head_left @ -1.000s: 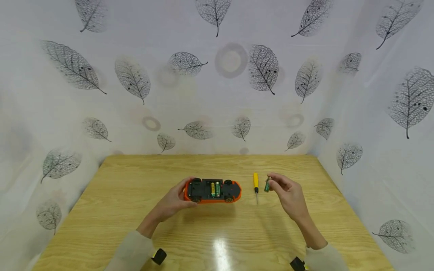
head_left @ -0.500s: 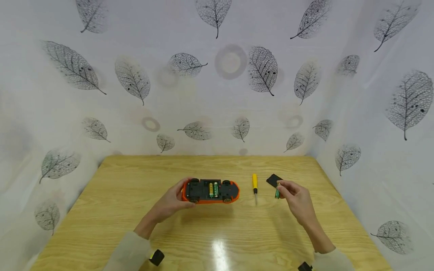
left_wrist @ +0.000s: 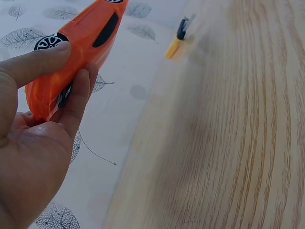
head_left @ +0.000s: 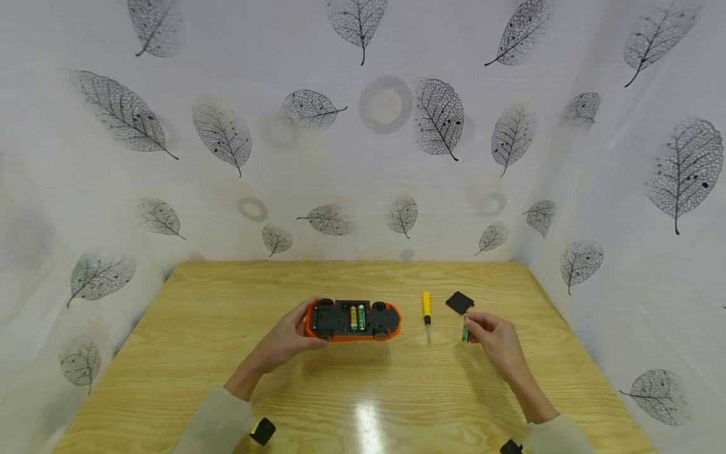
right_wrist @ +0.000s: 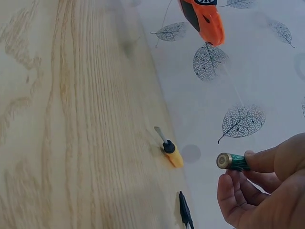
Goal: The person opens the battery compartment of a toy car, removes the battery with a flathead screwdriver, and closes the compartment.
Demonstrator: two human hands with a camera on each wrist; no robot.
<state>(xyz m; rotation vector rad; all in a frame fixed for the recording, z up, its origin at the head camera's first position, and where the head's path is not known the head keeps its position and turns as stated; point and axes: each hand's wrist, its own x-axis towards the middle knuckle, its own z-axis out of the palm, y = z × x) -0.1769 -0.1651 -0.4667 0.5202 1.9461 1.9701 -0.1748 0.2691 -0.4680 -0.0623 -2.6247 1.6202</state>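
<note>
My left hand (head_left: 286, 334) grips the rear end of an orange toy car (head_left: 391, 320), held upside down above the table. Two batteries (head_left: 358, 318), one yellowish and one green, lie side by side in the open compartment of its black underside. From the left wrist, the thumb presses the orange body (left_wrist: 86, 36) near a wheel. My right hand (head_left: 499, 343) pinches a green battery (right_wrist: 233, 161) between thumb and fingers, one metal end facing the right wrist camera. It is close to a black battery cover (head_left: 459, 302) on the table.
A screwdriver (head_left: 426, 309) with a yellow handle lies on the wooden table (head_left: 255, 284) between the car and the right hand. A pale leaf-patterned curtain (head_left: 363, 164) stands along the back and sides.
My right hand has moved right and nearer the body with the battery, and the black cover has come into sight. The left hand still holds the car in nearly the same place.
</note>
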